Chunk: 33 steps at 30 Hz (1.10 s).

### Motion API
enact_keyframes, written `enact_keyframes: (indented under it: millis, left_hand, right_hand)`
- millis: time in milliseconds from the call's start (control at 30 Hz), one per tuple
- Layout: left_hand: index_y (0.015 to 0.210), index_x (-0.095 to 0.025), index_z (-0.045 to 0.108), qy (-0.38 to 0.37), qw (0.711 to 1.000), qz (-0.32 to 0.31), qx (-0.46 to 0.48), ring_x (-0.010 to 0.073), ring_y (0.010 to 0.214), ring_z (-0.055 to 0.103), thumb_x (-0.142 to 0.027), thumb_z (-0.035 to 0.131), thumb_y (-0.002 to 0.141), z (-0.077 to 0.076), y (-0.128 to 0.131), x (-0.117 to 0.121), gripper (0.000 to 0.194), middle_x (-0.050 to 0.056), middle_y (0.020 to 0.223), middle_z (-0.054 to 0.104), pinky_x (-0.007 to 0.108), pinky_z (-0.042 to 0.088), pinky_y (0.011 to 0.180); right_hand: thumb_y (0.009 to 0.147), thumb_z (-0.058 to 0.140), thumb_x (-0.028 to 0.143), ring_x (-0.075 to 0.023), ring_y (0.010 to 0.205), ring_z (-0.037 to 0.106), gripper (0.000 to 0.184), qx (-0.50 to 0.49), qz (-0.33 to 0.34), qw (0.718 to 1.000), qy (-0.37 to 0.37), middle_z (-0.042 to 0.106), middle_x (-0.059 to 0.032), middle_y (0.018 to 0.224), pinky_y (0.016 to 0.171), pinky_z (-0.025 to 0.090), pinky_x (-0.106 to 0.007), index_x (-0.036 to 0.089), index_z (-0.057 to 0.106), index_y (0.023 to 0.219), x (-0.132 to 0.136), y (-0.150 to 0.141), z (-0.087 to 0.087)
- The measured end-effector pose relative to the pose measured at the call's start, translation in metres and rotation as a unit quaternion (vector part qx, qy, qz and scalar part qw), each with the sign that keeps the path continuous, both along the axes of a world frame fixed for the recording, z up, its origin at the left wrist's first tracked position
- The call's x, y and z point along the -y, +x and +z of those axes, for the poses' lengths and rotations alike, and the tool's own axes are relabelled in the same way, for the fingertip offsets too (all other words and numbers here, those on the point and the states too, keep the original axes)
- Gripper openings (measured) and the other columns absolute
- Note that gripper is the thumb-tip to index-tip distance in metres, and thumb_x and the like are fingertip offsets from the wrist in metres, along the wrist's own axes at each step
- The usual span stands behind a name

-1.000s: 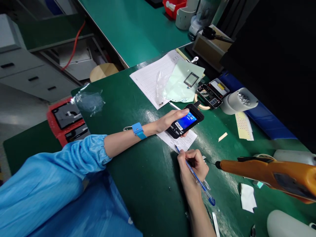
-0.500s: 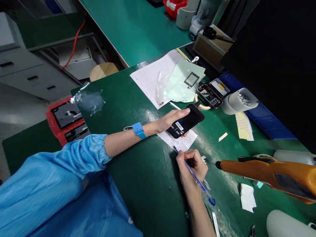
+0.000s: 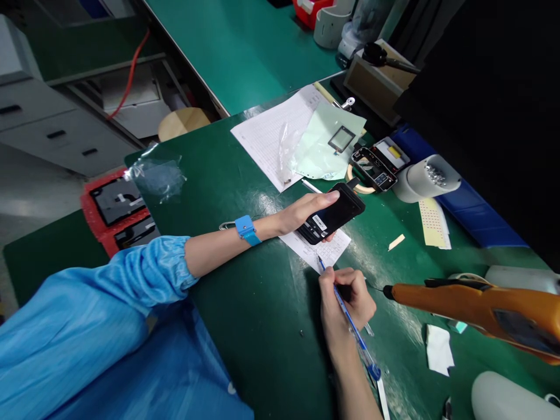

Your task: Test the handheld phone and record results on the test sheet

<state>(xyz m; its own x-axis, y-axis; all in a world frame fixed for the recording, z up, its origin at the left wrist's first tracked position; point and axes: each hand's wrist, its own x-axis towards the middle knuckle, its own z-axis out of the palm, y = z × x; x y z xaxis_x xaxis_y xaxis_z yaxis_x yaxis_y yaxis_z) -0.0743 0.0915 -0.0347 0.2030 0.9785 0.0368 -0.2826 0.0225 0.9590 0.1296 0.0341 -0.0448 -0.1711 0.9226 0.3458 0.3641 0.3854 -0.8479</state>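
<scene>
Left hand point(image 3: 300, 214): grasping a black, block-shaped handheld device point(image 3: 343, 209), thumb on its front face, other fingertips showing at the near edge. Device tilted, rounded corners, smooth dark screen, small white label; located above the far part of a thin white paper slip point(image 3: 335, 248) with fine markings. Fabric-like blue wrist strap point(image 3: 247, 230) on the same arm, below a gathered, slightly glossy blue sleeve point(image 3: 153, 268).

Right hand point(image 3: 347, 303): fingers curled around a slender, clear-and-blue plastic pen point(image 3: 355, 332), tip at the near edge region of the slip; contact with the paper cannot be told.

Surface: smooth green worktop point(image 3: 254, 332), sheen in patches. Far side: flat printed sheets point(image 3: 265, 134), partly under a pale green, creased sheet point(image 3: 315, 140) bearing a thin rectangular dark frame point(image 3: 342, 139). To its right, an open black housing point(image 3: 371, 166) beside a white cylinder point(image 3: 409, 185). Right: elongated orange tool point(image 3: 464, 300), black tip. Left: crinkled clear film point(image 3: 160, 175) at the worktop edge; red holder point(image 3: 98, 219) with flat dark parts beyond it.
</scene>
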Motion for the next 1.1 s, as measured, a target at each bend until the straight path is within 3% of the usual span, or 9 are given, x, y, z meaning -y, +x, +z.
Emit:
enact_keyframes:
  millis: [267, 600, 867, 1100]
  left_hand:
    - [0.071, -0.016, 0.073, -0.012, 1.0, 0.012, -0.009, 0.0151, 0.054, 0.059, -0.095, 0.046, 0.1, 0.006, 0.0002, 0.0016, 0.089, 0.01, 0.068, 0.07, 0.029, 0.052, 0.054]
    - [0.069, -0.015, 0.073, -0.023, 0.999, 0.021, -0.007, 0.0141, 0.051, 0.058, -0.097, 0.049, 0.098, 0.0066, 0.0016, 0.0013, 0.09, 0.01, 0.065, 0.07, 0.028, 0.05, 0.052]
    - [0.071, -0.016, 0.075, -0.003, 1.0, 0.006, -0.013, 0.0148, 0.055, 0.061, -0.095, 0.043, 0.102, 0.0025, -0.0005, 0.001, 0.091, 0.012, 0.071, 0.073, 0.028, 0.054, 0.056]
    - [0.071, -0.015, 0.074, -0.001, 1.0, 0.011, 0.01, 0.0154, 0.055, 0.061, -0.095, 0.046, 0.102, 0.0013, 0.0007, 0.0005, 0.09, 0.012, 0.068, 0.071, 0.028, 0.052, 0.054]
  right_hand:
    - [0.098, 0.076, 0.031, -0.0106, 0.057, 0.043, 0.039, -0.007, -0.003, 0.998, -0.067, 0.051, 0.007, 0.066, 0.056, 0.035, -0.027, 0.026, 0.047, 0.072, 0.0004, -0.0007, 0.0031]
    - [0.099, 0.075, 0.031, -0.0111, 0.057, 0.046, 0.04, 0.011, 0.041, 0.998, -0.042, 0.05, 0.0069, 0.065, 0.058, 0.037, -0.029, 0.026, 0.048, 0.07, 0.0003, -0.0003, -0.0004]
    - [0.101, 0.073, 0.027, -0.0101, 0.055, 0.046, 0.038, 0.058, 0.069, 0.995, 0.032, 0.052, 0.0069, 0.065, 0.058, 0.041, -0.026, 0.025, 0.051, 0.07, 0.0022, 0.0003, -0.0015]
    - [0.101, 0.074, 0.024, -0.0094, 0.056, 0.044, 0.038, 0.04, 0.031, 0.998, 0.026, 0.05, 0.0076, 0.067, 0.057, 0.039, -0.025, 0.025, 0.049, 0.072, 0.0015, -0.0002, 0.0024]
